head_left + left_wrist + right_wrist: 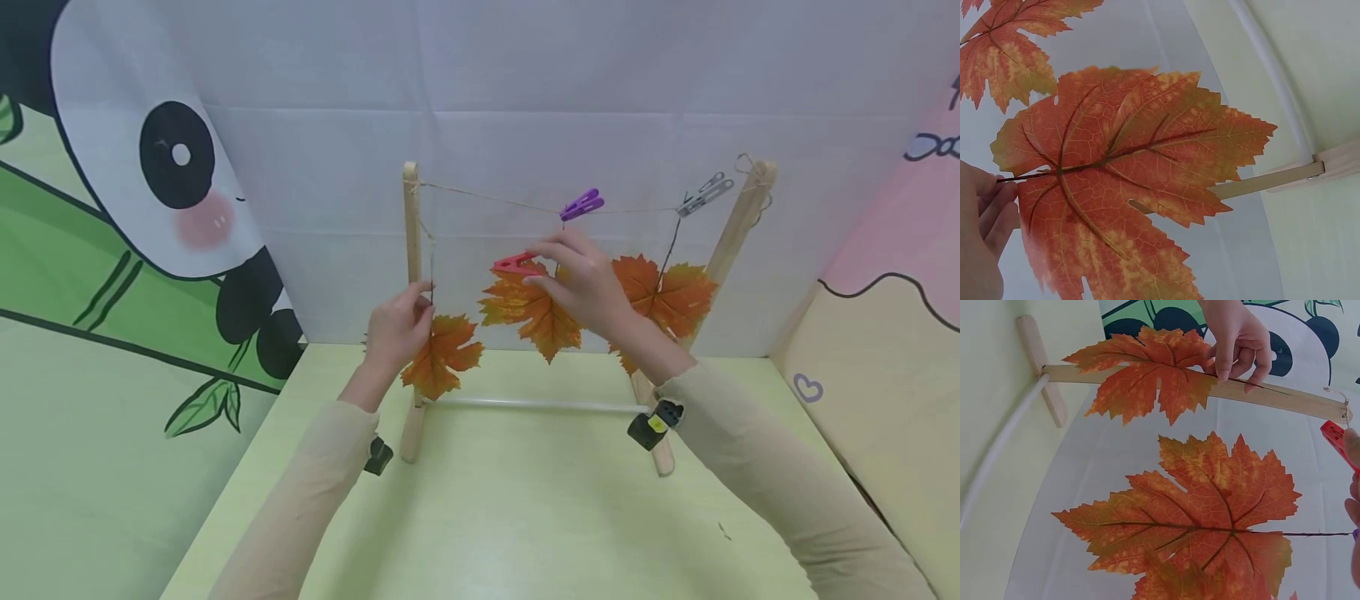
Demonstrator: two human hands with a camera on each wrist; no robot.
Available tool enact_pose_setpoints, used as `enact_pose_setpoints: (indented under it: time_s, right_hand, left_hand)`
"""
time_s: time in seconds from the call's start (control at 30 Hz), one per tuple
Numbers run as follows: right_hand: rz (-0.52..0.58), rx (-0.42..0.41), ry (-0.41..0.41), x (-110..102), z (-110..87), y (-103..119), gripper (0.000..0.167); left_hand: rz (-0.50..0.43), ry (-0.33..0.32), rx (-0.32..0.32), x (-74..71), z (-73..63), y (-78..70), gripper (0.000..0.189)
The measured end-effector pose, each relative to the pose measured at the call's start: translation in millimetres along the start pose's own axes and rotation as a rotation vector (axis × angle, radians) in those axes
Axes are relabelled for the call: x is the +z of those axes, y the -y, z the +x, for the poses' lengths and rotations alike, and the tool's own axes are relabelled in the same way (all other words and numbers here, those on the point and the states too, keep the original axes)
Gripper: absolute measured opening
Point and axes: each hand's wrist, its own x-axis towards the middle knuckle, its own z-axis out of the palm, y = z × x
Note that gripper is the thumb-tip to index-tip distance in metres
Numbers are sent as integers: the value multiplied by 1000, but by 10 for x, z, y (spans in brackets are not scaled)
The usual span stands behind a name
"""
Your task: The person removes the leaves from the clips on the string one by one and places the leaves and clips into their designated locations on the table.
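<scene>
My left hand (401, 329) pinches the dark stem of an orange maple leaf (1122, 156), beside the left post of a wooden frame (412, 225). The leaf hangs below those fingertips. In my right hand (581, 279) is a red clothespin (516, 264), held by its handle end with the nose toward the left. Behind that hand a second maple leaf (536, 312) hangs from the string (487, 197) by a purple clothespin (582, 204). Farther right, a grey clothespin (705, 196) holds a third leaf (663, 292) by its stem.
The string runs between the tops of the two posts, with a loose end hanging by the left one. A white rod (536, 405) joins the posts low down. The frame stands on a pale table (510, 508), before a white cloth backdrop (487, 67) with a painted panda at left.
</scene>
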Motion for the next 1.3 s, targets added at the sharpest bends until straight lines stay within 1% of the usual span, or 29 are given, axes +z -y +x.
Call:
enact_pose_setpoints:
  time_s: [0.17, 0.43, 0.6, 0.7, 0.83, 0.93, 1.07, 1.2, 1.3]
  right_hand:
    - [5, 21, 6, -26, -114, -25, 33]
    - [-15, 52, 19, -86, -332, -65, 33]
    - [-37, 94, 35, -119, -477, -94, 35]
    - [-63, 115, 41, -135, -569, -115, 36]
    - [-74, 115, 35, -162, -680, -143, 37]
    - [-78, 114, 32, -188, -753, -167, 37]
    - [-103, 151, 54, -226, -845, -187, 38]
    - [-110, 191, 75, -254, -928, -187, 38]
    - [-111, 204, 78, -265, -987, -195, 37]
  left_hand:
    - [-5, 3, -24, 5, -77, 49, 22]
    - [-8, 41, -63, -19, -197, 95, 21]
    - [-12, 62, -88, -17, -276, 151, 23]
    - [-24, 78, -114, -14, -325, 194, 24]
    - [-23, 98, -150, -33, -385, 245, 24]
    - [-11, 106, -162, -55, -414, 283, 24]
    - [-2, 109, -167, -72, -445, 324, 25]
    - [-1, 127, -184, -74, -499, 375, 26]
    - [3, 157, -217, -74, -550, 420, 27]
